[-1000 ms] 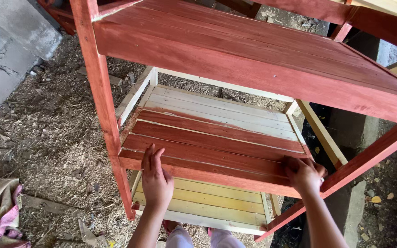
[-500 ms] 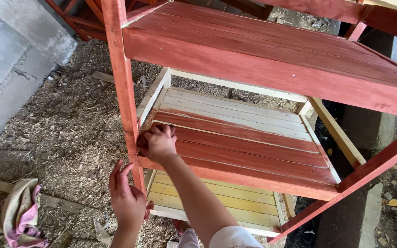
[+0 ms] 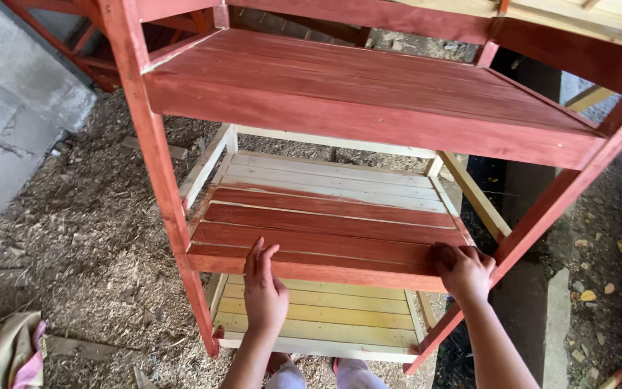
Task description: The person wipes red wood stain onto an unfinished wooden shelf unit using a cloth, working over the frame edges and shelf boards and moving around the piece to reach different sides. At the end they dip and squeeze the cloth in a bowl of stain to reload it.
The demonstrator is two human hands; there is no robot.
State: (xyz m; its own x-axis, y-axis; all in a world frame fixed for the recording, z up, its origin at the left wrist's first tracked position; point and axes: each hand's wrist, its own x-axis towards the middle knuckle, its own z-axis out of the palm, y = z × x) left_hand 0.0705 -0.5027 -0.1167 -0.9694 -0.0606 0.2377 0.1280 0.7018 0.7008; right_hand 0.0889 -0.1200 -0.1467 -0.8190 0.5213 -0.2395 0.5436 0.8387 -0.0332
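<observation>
Looking down from head height, a tall wooden rack (image 3: 160, 180) is seen standing on ground strewn with wood shavings (image 3: 73, 238). Its posts and top shelf (image 3: 368, 86) are stained red. Below it, the middle shelf (image 3: 325, 216) is stained red on its near slats, while the far slats are left bare and pale. Lowest of all, a bottom shelf (image 3: 325, 317) of unstained yellowish slats is visible. A grey concrete wall (image 3: 16, 122) is seen at the left, and a crumpled cloth (image 3: 16, 356) lies on the ground at the lower left. The left hand (image 3: 264, 288) is laid flat, fingers together, on the front edge of the middle shelf. The right hand (image 3: 463, 270) is curled over the same edge near the right post, fingers bent and pressed onto the wood.
</observation>
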